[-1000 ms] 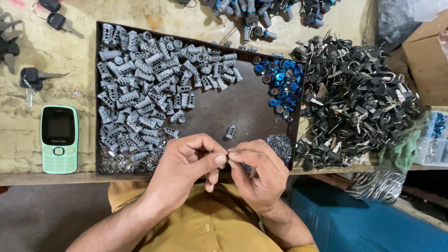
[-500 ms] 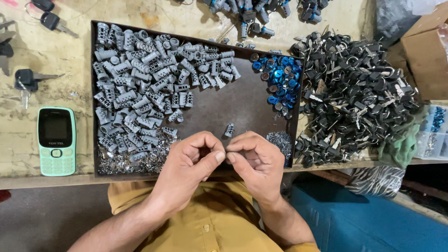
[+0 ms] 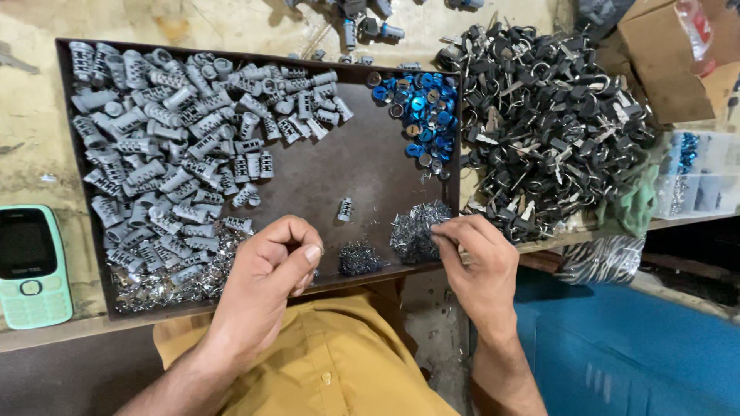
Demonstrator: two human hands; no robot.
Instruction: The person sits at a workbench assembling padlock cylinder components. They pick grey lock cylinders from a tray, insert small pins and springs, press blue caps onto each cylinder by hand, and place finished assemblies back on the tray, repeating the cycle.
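My left hand (image 3: 270,270) hovers over the near edge of a dark tray (image 3: 347,166), its fingers curled and the thumb pressed on the forefinger. Anything inside it is hidden. My right hand (image 3: 478,258) reaches to the tray's near right corner. Its thumb and forefinger pinch at a heap of small shiny metal pieces (image 3: 412,231). A smaller heap of metal bits (image 3: 358,258) lies between my hands. One grey lock cylinder (image 3: 344,209) stands alone just beyond them.
Many grey cylinders (image 3: 169,154) fill the tray's left half, and blue rings (image 3: 420,115) its far right corner. Black-headed keys (image 3: 547,131) are piled right of the tray. A green phone (image 3: 31,266) lies at the left, a cardboard box (image 3: 671,69) at the far right.
My hands were together at the tray's near edge, working one small part. They have come apart, and the right hand has moved right to the heap of metal pieces.
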